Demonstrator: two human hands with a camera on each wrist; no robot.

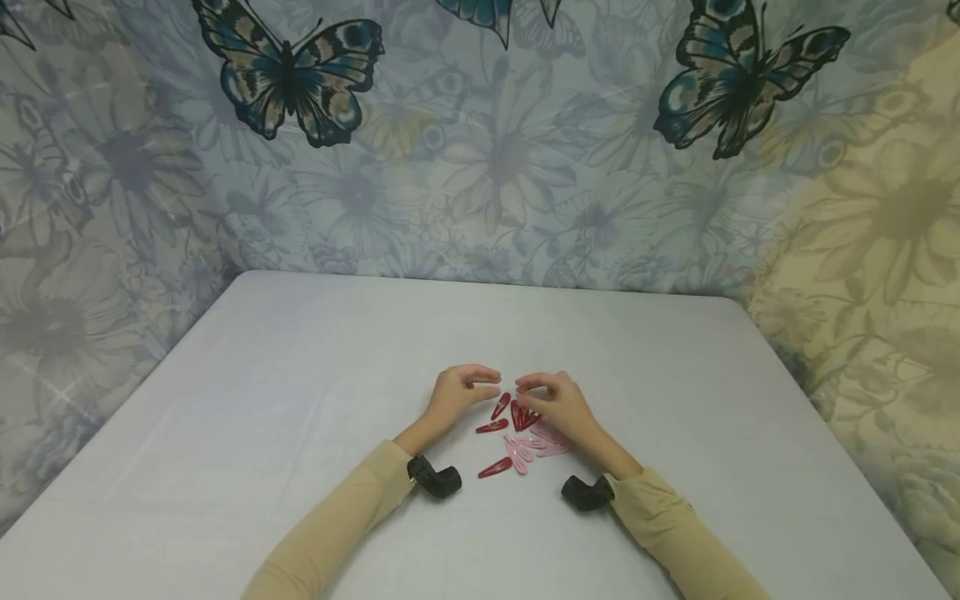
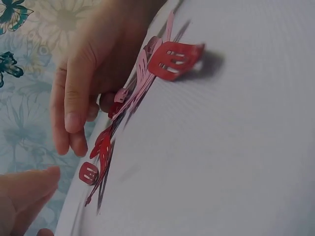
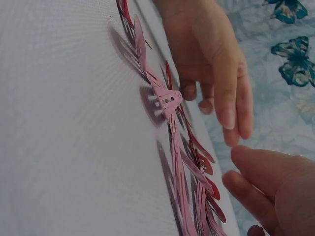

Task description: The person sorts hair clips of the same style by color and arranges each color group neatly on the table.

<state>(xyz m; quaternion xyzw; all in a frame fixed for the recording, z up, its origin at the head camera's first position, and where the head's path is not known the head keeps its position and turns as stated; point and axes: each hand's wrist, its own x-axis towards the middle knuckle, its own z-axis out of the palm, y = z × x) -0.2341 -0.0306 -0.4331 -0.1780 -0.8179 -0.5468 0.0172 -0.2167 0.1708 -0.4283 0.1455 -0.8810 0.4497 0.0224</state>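
Wht tbl [image 1: 337,333], both hands [image 1: 459,389] [image 1: 558,402] relaxed, partly spread, nr red & pink clips [image 1: 492,426]

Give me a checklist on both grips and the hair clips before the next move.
1. Left grip free: ok, nothing seen held.
2. Right grip free: ok, nothing seen held.
3. Grips apart: ok, the head view shows a gap between the fingertips.
4. Red clips all gathered: not ok; a lone red clip lies nearest the person, beside the pink clips.
5. Clip count: cannot tell; clips overlap and the right grip hides some.
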